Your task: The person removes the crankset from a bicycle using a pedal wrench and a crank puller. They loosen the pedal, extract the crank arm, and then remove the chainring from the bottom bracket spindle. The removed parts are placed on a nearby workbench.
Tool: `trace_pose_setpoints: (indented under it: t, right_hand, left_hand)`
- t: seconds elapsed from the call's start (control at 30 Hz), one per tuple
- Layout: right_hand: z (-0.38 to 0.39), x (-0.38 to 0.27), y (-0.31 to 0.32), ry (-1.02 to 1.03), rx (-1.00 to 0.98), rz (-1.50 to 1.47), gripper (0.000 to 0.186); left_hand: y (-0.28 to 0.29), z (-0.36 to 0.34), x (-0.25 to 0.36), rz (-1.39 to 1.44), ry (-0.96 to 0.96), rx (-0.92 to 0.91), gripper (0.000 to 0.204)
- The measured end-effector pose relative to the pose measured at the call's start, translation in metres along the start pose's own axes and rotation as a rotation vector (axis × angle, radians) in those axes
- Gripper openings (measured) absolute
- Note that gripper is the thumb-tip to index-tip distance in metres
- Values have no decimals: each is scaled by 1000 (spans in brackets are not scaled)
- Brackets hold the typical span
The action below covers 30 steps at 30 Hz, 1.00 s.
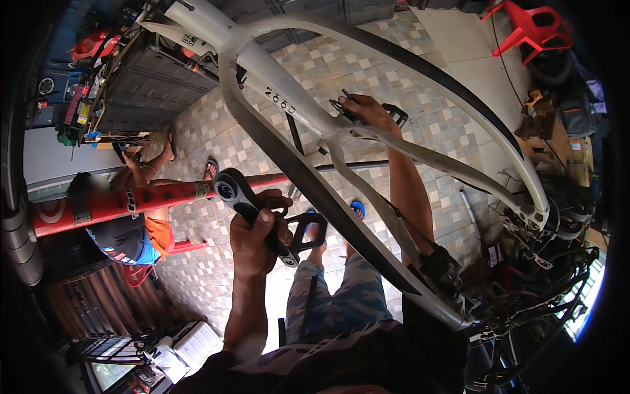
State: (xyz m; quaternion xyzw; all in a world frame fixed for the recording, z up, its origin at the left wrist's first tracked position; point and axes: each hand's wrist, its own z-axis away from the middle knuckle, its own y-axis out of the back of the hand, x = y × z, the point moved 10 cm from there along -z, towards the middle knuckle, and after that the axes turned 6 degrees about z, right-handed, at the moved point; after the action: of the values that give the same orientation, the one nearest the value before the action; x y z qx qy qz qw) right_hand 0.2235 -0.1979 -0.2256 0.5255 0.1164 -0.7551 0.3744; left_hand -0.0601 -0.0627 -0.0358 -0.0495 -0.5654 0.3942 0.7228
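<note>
A pale grey bicycle frame (279,82) stretches across the view in front of me. My left hand (256,236) is closed round a dark crank arm (237,194), left of the frame. A black pedal (310,231) hangs from that crank arm, beside my fingers. My right hand (372,111) reaches beyond the frame's thin tubes, close to where they meet the thick tube. Its fingers are curled round a dark part, mostly hidden by the hand. Another black pedal (396,115) shows just right of this hand; whether it joins the held part I cannot tell.
A red tube (157,197) runs from the left toward the frame. Behind it a person (125,230) sits low. A cluttered bench (85,98) stands far left, a red plastic chair (531,29) far right. Bicycle parts (525,302) crowd the lower right. The floor (190,269) is tiled.
</note>
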Motion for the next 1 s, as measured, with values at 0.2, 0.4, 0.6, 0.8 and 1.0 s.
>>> trace_pose_setpoints:
  t: [0.2,0.4,0.6,0.8,1.0]
  right_hand:
    - [-27,22,-10,146,79,-300,43]
    - [-16,6,4,95,142,-111,38]
    - [-29,16,4,163,161,-38,38]
    - [-27,3,34,228,237,-91,37]
    - [-38,-10,36,405,246,167,36]
  left_hand:
    - [-67,-10,3,385,153,-140,47]
    - [-99,-9,-20,600,313,-199,51]
    - [-135,-2,-19,966,405,-501,54]
    - [-131,2,-9,976,407,-492,42]
    - [-112,-1,-24,800,337,-419,50]
